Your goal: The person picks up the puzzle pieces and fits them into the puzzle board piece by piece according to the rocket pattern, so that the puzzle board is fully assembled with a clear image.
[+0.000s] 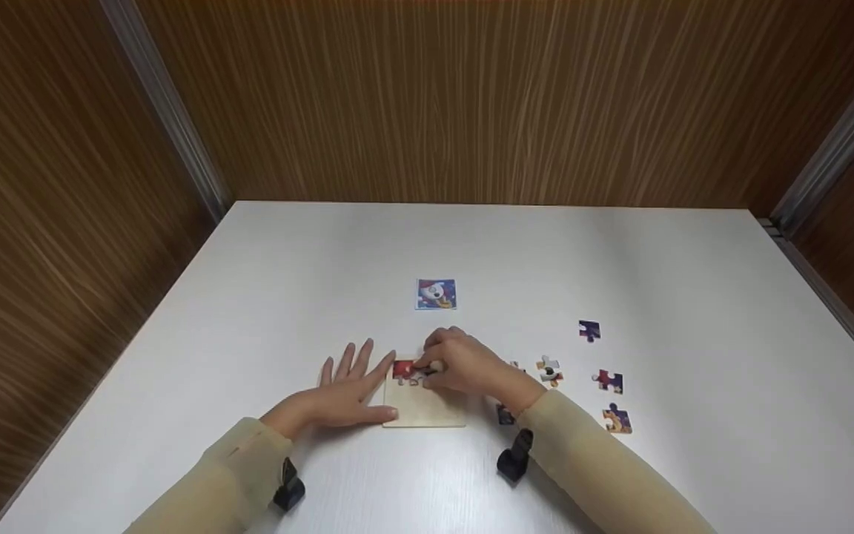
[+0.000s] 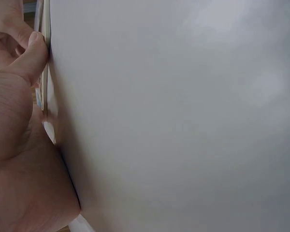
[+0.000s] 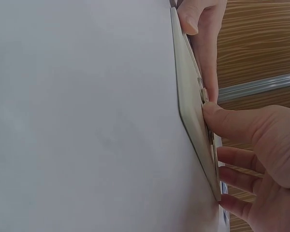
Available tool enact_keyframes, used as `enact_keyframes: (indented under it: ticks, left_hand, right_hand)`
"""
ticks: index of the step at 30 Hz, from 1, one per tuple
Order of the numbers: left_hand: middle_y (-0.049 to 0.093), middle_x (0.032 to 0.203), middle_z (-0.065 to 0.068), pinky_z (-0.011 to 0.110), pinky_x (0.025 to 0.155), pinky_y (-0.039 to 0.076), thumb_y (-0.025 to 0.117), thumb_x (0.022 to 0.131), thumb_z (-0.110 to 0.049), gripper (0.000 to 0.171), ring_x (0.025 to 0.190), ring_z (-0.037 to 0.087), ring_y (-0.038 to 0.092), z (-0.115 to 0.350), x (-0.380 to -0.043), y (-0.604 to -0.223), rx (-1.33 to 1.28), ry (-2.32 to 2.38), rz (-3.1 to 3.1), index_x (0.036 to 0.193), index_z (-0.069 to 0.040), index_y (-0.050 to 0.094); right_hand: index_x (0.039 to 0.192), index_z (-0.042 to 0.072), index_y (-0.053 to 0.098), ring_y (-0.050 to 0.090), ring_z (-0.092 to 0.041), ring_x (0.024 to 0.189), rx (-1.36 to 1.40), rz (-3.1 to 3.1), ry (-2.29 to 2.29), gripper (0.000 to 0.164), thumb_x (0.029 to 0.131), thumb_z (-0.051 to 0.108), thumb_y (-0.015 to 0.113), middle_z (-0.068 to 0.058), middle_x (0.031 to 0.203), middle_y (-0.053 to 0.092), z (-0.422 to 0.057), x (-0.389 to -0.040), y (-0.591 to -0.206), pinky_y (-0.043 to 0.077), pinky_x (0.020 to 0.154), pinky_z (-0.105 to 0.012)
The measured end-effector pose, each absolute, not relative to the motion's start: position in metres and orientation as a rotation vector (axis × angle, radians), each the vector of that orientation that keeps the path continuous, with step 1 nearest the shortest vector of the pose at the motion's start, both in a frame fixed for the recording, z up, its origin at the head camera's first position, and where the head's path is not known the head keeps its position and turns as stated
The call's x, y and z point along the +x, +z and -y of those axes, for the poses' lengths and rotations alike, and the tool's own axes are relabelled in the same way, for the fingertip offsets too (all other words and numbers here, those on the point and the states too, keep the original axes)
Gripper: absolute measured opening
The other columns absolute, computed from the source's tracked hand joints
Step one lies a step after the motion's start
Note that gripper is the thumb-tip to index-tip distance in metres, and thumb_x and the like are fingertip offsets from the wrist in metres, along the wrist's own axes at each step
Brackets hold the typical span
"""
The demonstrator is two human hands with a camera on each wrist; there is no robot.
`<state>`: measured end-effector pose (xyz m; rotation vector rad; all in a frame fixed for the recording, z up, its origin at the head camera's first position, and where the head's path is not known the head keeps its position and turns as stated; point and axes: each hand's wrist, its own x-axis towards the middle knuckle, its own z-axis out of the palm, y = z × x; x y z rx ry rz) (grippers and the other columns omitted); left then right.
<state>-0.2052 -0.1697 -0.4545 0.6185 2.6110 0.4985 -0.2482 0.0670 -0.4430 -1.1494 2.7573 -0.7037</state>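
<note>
- Two hands of mine are at the wooden board (image 1: 423,409), which lies flat on the tabletop (image 1: 308,274), somewhat nearer its left edge than its right and well apart from its far edge.
- My left hand (image 1: 342,397) grasps nothing: its fingers are spread, the thumb touches the board's left side and the index fingertip is by the board's far left corner.
- My right hand (image 1: 468,363) pinches a puzzle piece (image 1: 427,371) between thumb and bent fingers, over the far part of the board.
- A red piece (image 1: 402,368) sits on the board by its far left corner.
- Six loose pieces (image 1: 608,381) lie between the board and the tabletop's right edge, two partly hidden by my right arm.
- A small picture card (image 1: 436,294) lies between the board and the tabletop's far edge.
</note>
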Motion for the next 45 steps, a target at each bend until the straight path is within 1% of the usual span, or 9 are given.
enact_keyframes:
  ticks: [9, 18, 22, 25, 28, 35, 37, 42, 45]
  left_hand:
    - [-0.017, 0.153, 0.013, 0.058, 0.103, -0.014, 0.048, 0.082, -0.068, 0.092, 0.136, 0.034, -0.022, 0.1679, -0.2042, -0.4547, 0.584, 0.505, -2.619, 0.151, -0.026, 0.005]
    - [-0.017, 0.153, 0.013, 0.058, 0.103, -0.013, 0.048, 0.082, -0.068, 0.091, 0.136, 0.034, -0.022, 0.1663, -0.2036, -0.4538, 0.591, 0.511, -2.619, 0.151, -0.026, 0.005]
    - [-0.016, 0.153, 0.014, 0.058, 0.103, -0.013, 0.049, 0.083, -0.067, 0.091, 0.136, 0.035, -0.021, 0.1662, -0.2028, -0.4532, 0.6, 0.509, -2.62, 0.151, -0.024, 0.005]
    - [-0.016, 0.153, 0.014, 0.059, 0.102, -0.013, 0.049, 0.083, -0.067, 0.091, 0.136, 0.035, -0.022, 0.1672, -0.2026, -0.4532, 0.603, 0.507, -2.618, 0.151, -0.024, 0.005]
    - [-0.017, 0.153, 0.014, 0.059, 0.102, -0.013, 0.048, 0.083, -0.067, 0.091, 0.136, 0.035, -0.022, 0.1682, -0.2029, -0.4538, 0.603, 0.506, -2.617, 0.151, -0.024, 0.004]
    - [-0.017, 0.153, 0.013, 0.058, 0.102, -0.013, 0.048, 0.083, -0.067, 0.092, 0.136, 0.034, -0.022, 0.1667, -0.2025, -0.4522, 0.599, 0.498, -2.616, 0.151, -0.024, 0.004]
    - [-0.017, 0.153, 0.014, 0.059, 0.102, -0.013, 0.048, 0.083, -0.067, 0.092, 0.136, 0.035, -0.022, 0.1665, -0.2022, -0.4516, 0.599, 0.499, -2.613, 0.151, -0.024, 0.004]
    - [-0.017, 0.152, 0.014, 0.059, 0.102, -0.014, 0.048, 0.083, -0.067, 0.091, 0.135, 0.035, -0.022, 0.1676, -0.2018, -0.4509, 0.601, 0.489, -2.611, 0.151, -0.024, 0.002]
    - [-0.017, 0.153, 0.015, 0.059, 0.102, -0.013, 0.047, 0.084, -0.067, 0.091, 0.135, 0.036, -0.022, 0.1681, -0.2023, -0.4508, 0.61, 0.487, -2.614, 0.151, -0.024, 0.003]
  right_hand:
    - [0.088, 0.007, 0.074, 0.055, -0.019, 0.094, -1.114, -2.818, -0.755, 0.012, 0.079, 0.014, 0.074, -0.004, 0.099, 0.061, -0.0654, -0.2487, -0.4479, 0.047, 0.082, -0.034]
    - [0.084, 0.006, 0.073, 0.055, -0.021, 0.092, -1.143, -2.805, -0.785, 0.008, 0.079, 0.011, 0.074, -0.005, 0.097, 0.061, -0.0676, -0.2493, -0.4474, 0.047, 0.08, -0.035]
    - [0.092, 0.007, 0.074, 0.055, -0.022, 0.091, -1.193, -2.814, -0.761, 0.013, 0.079, 0.011, 0.073, -0.006, 0.097, 0.061, -0.0676, -0.2479, -0.4477, 0.047, 0.08, -0.036]
    - [0.099, 0.012, 0.075, 0.055, -0.022, 0.091, -1.239, -2.821, -0.712, 0.019, 0.081, 0.014, 0.073, -0.007, 0.098, 0.061, -0.0666, -0.2464, -0.4484, 0.047, 0.079, -0.036]
    - [0.098, 0.012, 0.076, 0.055, -0.024, 0.089, -1.282, -2.821, -0.685, 0.017, 0.081, 0.015, 0.073, -0.009, 0.098, 0.061, -0.0657, -0.2457, -0.4484, 0.047, 0.077, -0.037]
    - [0.093, 0.007, 0.076, 0.056, -0.023, 0.089, -1.26, -2.833, -0.697, 0.014, 0.08, 0.012, 0.073, -0.009, 0.097, 0.062, -0.0645, -0.2438, -0.4456, 0.048, 0.078, -0.035]
    - [0.094, 0.008, 0.076, 0.056, -0.022, 0.088, -1.268, -2.836, -0.689, 0.014, 0.081, 0.013, 0.073, -0.007, 0.095, 0.062, -0.064, -0.2431, -0.4455, 0.049, 0.076, -0.035]
    - [0.104, 0.016, 0.073, 0.055, -0.021, 0.084, -1.329, -2.879, -0.569, 0.021, 0.084, 0.018, 0.07, -0.005, 0.093, 0.06, -0.0631, -0.2417, -0.4458, 0.047, 0.07, -0.036]
    - [0.106, 0.017, 0.073, 0.054, -0.021, 0.084, -1.354, -2.894, -0.534, 0.022, 0.084, 0.018, 0.07, -0.005, 0.094, 0.059, -0.0633, -0.2416, -0.4461, 0.047, 0.07, -0.036]
